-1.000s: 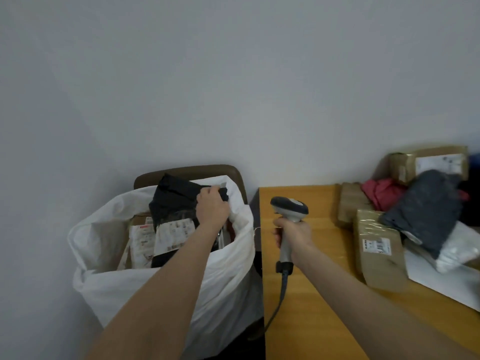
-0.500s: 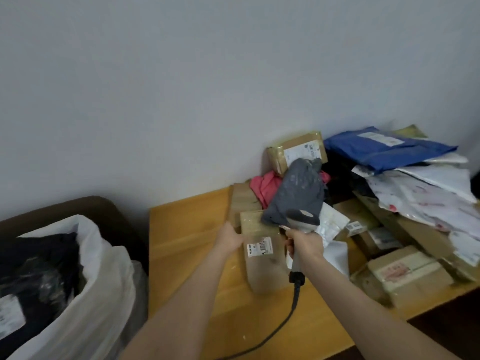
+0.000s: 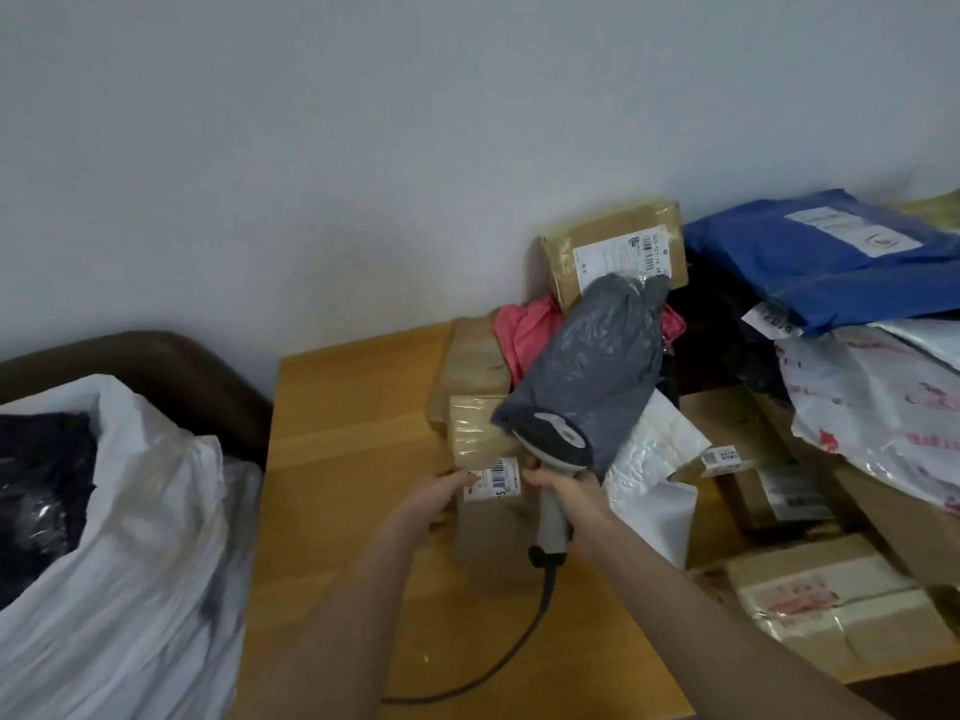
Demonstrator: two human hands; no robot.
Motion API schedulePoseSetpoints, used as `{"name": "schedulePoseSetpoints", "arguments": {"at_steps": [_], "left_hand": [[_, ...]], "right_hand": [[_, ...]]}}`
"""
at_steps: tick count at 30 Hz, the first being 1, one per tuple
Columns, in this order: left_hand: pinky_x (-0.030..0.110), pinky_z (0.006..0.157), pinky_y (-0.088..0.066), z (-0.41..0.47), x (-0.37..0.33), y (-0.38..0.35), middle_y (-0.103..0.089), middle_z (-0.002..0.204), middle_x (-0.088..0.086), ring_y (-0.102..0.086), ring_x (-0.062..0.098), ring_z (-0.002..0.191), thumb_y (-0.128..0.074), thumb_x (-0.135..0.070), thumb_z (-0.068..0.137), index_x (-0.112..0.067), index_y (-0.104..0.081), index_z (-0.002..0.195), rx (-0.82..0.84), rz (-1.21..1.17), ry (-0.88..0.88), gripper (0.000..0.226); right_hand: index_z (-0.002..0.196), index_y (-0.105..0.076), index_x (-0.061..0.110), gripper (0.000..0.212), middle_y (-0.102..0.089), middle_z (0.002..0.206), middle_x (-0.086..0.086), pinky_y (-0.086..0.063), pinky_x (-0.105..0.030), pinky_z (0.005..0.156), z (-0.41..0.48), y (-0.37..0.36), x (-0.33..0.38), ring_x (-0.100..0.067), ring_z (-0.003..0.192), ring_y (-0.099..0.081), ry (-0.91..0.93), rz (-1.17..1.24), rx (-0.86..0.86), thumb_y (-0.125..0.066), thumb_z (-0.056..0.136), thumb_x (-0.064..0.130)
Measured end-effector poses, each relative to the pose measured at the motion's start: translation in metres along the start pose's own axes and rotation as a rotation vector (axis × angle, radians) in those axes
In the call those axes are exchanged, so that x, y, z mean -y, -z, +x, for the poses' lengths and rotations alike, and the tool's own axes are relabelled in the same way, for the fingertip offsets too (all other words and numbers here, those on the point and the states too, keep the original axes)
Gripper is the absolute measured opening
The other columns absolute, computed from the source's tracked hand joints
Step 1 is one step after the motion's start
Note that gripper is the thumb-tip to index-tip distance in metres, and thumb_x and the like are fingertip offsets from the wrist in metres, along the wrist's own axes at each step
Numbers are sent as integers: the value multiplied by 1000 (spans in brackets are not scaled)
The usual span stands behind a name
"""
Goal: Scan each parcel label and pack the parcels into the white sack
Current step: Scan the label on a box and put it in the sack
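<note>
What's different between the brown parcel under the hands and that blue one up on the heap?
The brown parcel is tape-wrapped cardboard; the blue parcel is a soft, wrinkled plastic bag. The brown parcel lies on the table at the heap's front, held by the left hand; the blue parcel rests on top of the heap near the wall, untouched. Both show a white label facing up.

- Single view: a wide-angle camera worn on the person's head, looking over the wooden table (image 3: pixel 353 459).
- Facing: forward and down, toward the wall (image 3: pixel 363 148) behind the table.
- Range: close, with the left hand (image 3: pixel 436 498) and right hand (image 3: pixel 569 493) near frame centre.
- Field: white sack (image 3: pixel 130 537) at the left edge, parcel pile (image 3: pixel 857 407) filling the right side.
</note>
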State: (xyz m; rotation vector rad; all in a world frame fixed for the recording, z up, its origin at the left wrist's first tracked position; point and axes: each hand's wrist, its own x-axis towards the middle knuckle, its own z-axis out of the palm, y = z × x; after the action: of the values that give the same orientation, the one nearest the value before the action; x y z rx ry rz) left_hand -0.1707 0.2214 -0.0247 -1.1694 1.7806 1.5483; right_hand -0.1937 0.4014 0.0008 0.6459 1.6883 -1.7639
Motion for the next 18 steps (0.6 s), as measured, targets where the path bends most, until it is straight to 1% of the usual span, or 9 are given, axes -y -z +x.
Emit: {"name": "schedulePoseSetpoints", "arguments": {"at_steps": [3,5,6,8,9,11,13,15,18], "left_hand": [[29,68,-51,-12,-11,19,-69,102,4,-64,19,90,-71,-26,85,-14,-62,114,23,-80,-95,33],[27,69,-50,-22,-21,36,-67,107,4,-63,18,91,-72,-18,84,-12,-60,121,5,-52,-215,39],[26,72,-48,-26,-26,45,-65,110,4,-61,18,94,-73,-12,83,-10,-58,124,-22,-3,-302,44],[22,77,-44,-35,-35,62,-58,112,1,-57,17,101,-73,-4,80,-9,-56,127,-153,185,-498,50],[23,80,-44,-40,-37,70,-55,113,-1,-55,18,104,-73,-6,79,-10,-56,126,-258,320,-591,50],[28,85,-46,-51,-39,85,-52,119,-2,-54,20,107,-72,-10,79,-16,-55,122,-477,624,-779,47],[36,92,-46,-60,-37,96,-54,120,3,-52,25,109,-70,-3,74,-17,-58,118,-610,845,-973,47],[44,97,-45,-74,-32,112,-58,112,10,-54,33,108,-71,7,63,-12,-64,110,-669,948,-1141,51],[50,91,-51,-84,-33,118,-61,102,13,-60,37,98,-75,13,54,-8,-68,101,-728,983,-1291,52]], "right_hand": [[88,-66,12,14,-66,93,-8,-49,-33,68,-4,-4,14,-22,84,-59,33,20,23,-75,79,8],[98,-68,5,19,-68,100,-15,-54,-43,77,-11,-10,24,-29,89,-64,36,86,37,-75,80,7],[99,-67,4,18,-69,99,-16,-55,-42,76,-15,-13,30,-29,85,-66,49,135,52,-74,82,7],[94,-67,6,11,-71,91,-14,-54,-36,69,-24,-18,40,-24,73,-68,95,232,73,-72,85,10],[92,-66,6,9,-71,87,-14,-53,-35,67,-28,-20,45,-24,69,-67,115,283,69,-71,87,12],[90,-66,6,12,-70,83,-14,-53,-36,68,-34,-23,55,-25,68,-66,141,348,38,-72,86,16],[92,-65,7,19,-70,84,-14,-55,-37,69,-38,-26,61,-26,70,-67,145,328,14,-75,83,21],[95,-64,8,28,-70,91,-15,-57,-38,69,-49,-37,62,-29,76,-69,139,274,10,-79,79,26],[95,-61,8,38,-68,100,-18,-59,-39,67,-52,-42,58,-33,81,-69,111,208,-32,-83,74,31]]}}
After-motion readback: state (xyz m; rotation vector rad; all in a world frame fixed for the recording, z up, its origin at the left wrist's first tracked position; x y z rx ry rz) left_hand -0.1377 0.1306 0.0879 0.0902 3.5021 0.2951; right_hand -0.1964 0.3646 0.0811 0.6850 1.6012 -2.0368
